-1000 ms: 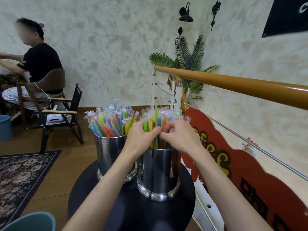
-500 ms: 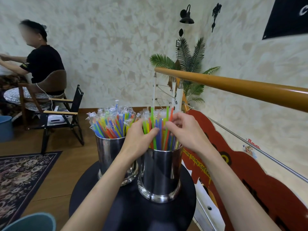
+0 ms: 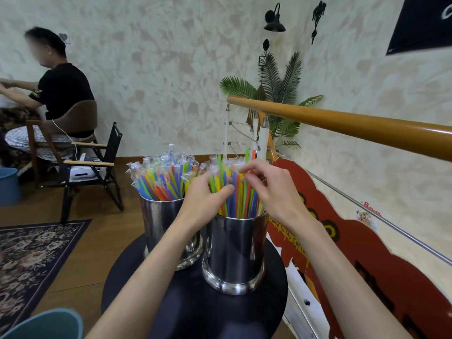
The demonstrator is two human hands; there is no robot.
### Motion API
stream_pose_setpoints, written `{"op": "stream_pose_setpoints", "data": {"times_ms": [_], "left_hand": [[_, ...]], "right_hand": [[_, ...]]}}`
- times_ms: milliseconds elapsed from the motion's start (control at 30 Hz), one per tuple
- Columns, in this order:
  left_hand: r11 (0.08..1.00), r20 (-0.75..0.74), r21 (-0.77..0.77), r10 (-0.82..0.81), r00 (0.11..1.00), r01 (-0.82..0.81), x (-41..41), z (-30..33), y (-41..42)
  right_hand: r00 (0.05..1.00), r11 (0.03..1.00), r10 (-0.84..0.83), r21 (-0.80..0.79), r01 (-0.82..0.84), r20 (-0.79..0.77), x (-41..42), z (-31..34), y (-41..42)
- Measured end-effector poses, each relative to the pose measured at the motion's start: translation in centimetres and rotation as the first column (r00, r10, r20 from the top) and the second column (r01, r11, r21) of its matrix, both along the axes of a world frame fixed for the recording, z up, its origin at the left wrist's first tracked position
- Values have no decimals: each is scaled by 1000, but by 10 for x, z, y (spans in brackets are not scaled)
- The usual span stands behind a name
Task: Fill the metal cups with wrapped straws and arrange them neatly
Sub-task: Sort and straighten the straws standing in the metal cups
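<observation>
At centre frame, 2 hands, left hand [image 3: 208, 194] and right hand [image 3: 271, 192], now loosely pinch wrapped straws [image 3: 234, 189] lifted higher in the nearer metal cup [image 3: 233, 250], still evening them out.

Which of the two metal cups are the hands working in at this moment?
The nearer, right-hand cup: both hands, left and right, are in its straws. The farther left cup goes untouched.
</observation>
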State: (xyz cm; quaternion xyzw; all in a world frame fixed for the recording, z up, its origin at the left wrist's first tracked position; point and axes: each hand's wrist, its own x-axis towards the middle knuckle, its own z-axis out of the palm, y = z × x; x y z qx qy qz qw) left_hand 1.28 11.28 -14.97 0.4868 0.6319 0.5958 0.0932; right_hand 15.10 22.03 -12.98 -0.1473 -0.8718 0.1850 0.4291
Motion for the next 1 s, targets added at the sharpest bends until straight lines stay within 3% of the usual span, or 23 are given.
{"op": "stream_pose_setpoints", "data": {"times_ms": [200, 467, 600, 1000], "left_hand": [[1000, 15, -9, -19, 1000, 19, 2, 1, -2], [982, -93, -62, 173, 981, -179, -2, -5, 8], [977, -116, -85, 186, 976, -197, -3, -5, 11], [999, 86, -18, 50, 995, -49, -1, 1, 1]], "right_hand": [[990, 999, 2, 42, -8, 142, 8, 2, 1], [970, 998, -59, 26, 54, 238, -1, -3, -5], [959, 998, -66, 9, 66, 276, 0, -5, -7], [961, 1000, 4, -22, 2, 276, 3, -10, -7]]}}
